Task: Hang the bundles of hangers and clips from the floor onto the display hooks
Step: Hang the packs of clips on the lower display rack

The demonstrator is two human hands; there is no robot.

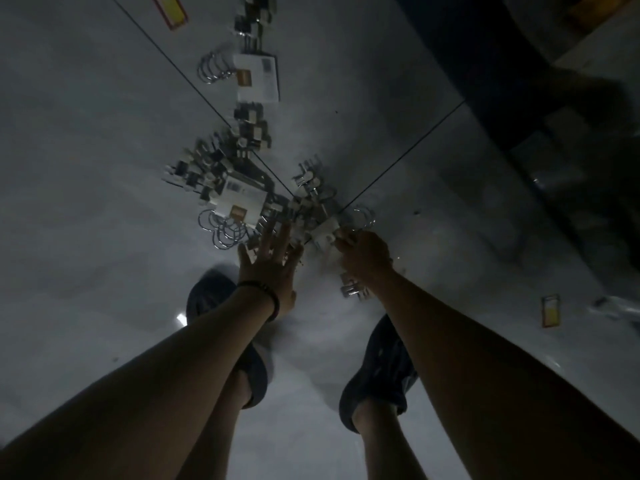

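Pick-up stage: right hand [365,256] curls round a clip bundle [323,233] on the floor [104,168]; left hand [268,261] is spread, holding nothing. Next: lift clear of the neighbouring bundle [239,202].

The floor [104,168] is pale, glossy tile, dim and grey. A dark grout line [173,65] runs from the far left toward the middle, and a second line [415,144] comes in from the right to meet it. At the far left edge lies a yellow card [169,10] with a red border, cut off by the frame. A smaller card [550,310] of the same colours lies on the right, nearer. Just right of it is a blurred clear wrapper [614,306]. A dark fixture [485,64] fills the far right, with something yellowish [595,10] behind it. A small glint [180,318] shows on the tile, near left.
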